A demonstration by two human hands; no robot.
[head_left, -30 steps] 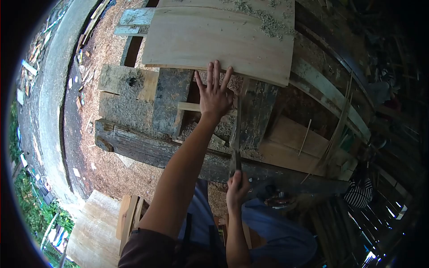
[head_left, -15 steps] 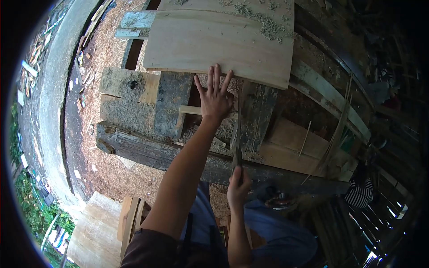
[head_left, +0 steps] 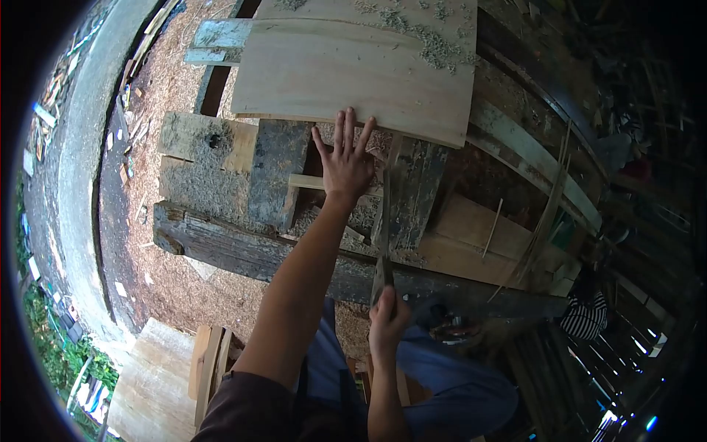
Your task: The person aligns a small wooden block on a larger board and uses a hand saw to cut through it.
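My left hand lies on the near edge of a broad plywood sheet, its fingers outstretched and spread over the rim. To its right, my right hand is wrapped round the handle of a handsaw. The saw's narrow blade points away from me, seen nearly edge-on, and its far end reaches up close to the sheet's near edge. Clumps of sawdust lie on the far right part of the sheet.
Worn dark boards and a thick weathered beam support the work area. A thin wood strip lies below my left hand. Another plywood panel stands at the lower left. Wood shavings cover the ground.
My right hand and the handsaw have drawn back a little toward my body. My left hand stays on the plywood edge. The whole view has shifted slightly.
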